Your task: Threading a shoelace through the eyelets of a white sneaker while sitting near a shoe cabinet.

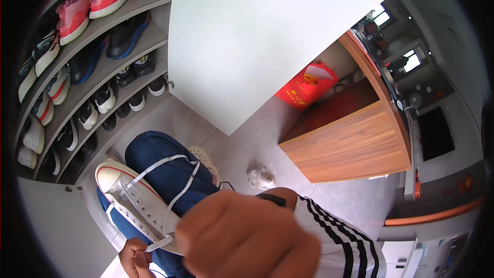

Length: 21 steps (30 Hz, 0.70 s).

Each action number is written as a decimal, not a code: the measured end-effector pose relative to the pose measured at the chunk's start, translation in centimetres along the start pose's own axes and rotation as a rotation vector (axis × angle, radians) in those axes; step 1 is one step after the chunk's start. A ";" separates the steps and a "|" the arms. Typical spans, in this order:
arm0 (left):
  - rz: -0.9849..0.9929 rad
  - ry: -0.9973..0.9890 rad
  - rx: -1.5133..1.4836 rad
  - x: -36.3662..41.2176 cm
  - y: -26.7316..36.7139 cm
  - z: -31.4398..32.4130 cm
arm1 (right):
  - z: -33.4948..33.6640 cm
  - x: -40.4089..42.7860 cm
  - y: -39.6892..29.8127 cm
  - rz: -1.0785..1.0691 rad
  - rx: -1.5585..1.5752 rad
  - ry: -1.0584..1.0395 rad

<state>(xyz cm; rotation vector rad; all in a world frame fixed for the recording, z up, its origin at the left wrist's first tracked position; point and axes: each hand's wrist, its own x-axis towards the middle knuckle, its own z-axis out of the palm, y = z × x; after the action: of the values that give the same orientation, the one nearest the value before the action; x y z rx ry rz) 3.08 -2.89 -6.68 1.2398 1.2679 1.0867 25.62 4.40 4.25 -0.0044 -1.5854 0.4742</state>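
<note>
A white canvas sneaker (pixel 133 204) with a red line around its sole edge lies across knees in blue jeans (pixel 162 166), toe towards the upper left. Its white shoelace (pixel 185 187) comes from the toe-end eyelets, loops over the jeans and runs back to the shoe; several metal eyelets carry no lace. At bottom left, my left hand (pixel 136 258) pinches a flat white strip, apparently lace, beside the shoe's ankle end. My right hand (pixel 251 235) is large and close to the camera, fingers curled, covering the heel area. Whether it holds anything is hidden.
Shoe cabinet shelves (pixel 158 4) hold several pairs at upper left, with an open white door (pixel 247 46) beside them. A red bag (pixel 308 85) stands near a wooden desk (pixel 347 143). On the tiled floor lie a crumpled whitish item (pixel 261 177) and a perforated clog (pixel 200 156).
</note>
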 end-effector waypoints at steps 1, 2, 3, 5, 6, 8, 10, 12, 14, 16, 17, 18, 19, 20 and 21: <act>0.012 0.063 0.068 -0.2 0.1 0.3 | 1.1 -0.2 0.5 -0.001 -0.011 -0.008; -0.062 0.030 0.107 -0.3 0.8 0.2 | 2.5 -0.4 0.4 -0.051 -0.214 0.008; -0.136 -0.006 0.150 -0.1 2.1 0.2 | 3.1 -0.1 0.3 -0.103 -0.419 0.027; -0.142 -0.079 0.121 0.6 2.7 0.5 | 2.4 0.7 -0.8 -0.124 -0.450 -0.036; -0.134 -0.095 0.122 0.6 2.5 0.4 | 2.2 1.1 -1.1 -0.144 -0.464 -0.086; -0.077 -0.165 0.124 0.8 1.2 -0.4 | 2.3 1.6 -1.3 -0.210 -0.563 0.011; -0.066 -0.065 0.037 0.0 0.3 0.1 | 2.2 2.0 -1.3 -0.317 -0.682 0.074; -0.054 0.028 -0.047 -0.2 0.0 0.4 | 1.9 2.2 -2.4 -0.294 -0.746 0.078; -0.072 0.004 -0.030 -0.2 0.1 0.4 | 1.3 2.3 -3.0 -0.270 -0.815 0.087; -0.085 -0.028 -0.016 -0.1 0.2 0.4 | 0.3 2.4 -3.2 -0.365 -0.833 0.049; -0.092 -0.044 -0.008 -0.1 0.3 0.5 | 0.3 2.3 -3.3 -0.369 -0.841 0.046; -0.100 -0.052 0.001 -0.1 0.5 0.4 | 0.4 2.2 -3.5 -0.381 -0.857 0.090; -0.108 -0.061 0.011 -0.2 0.7 0.4 | 0.4 2.1 -3.5 -0.392 -0.873 0.135; -0.117 -0.069 0.021 -0.2 0.8 0.4 | 0.0 2.0 -3.8 -0.395 -0.873 0.135; -0.125 -0.079 0.030 -0.1 0.9 0.4 | -0.7 2.1 -4.4 -0.406 -0.898 0.069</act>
<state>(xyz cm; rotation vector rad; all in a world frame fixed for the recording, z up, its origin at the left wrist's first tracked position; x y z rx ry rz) 3.60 -2.99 -5.77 1.1976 1.2884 0.9232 27.37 1.21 7.61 -0.3684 -1.5611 -0.5662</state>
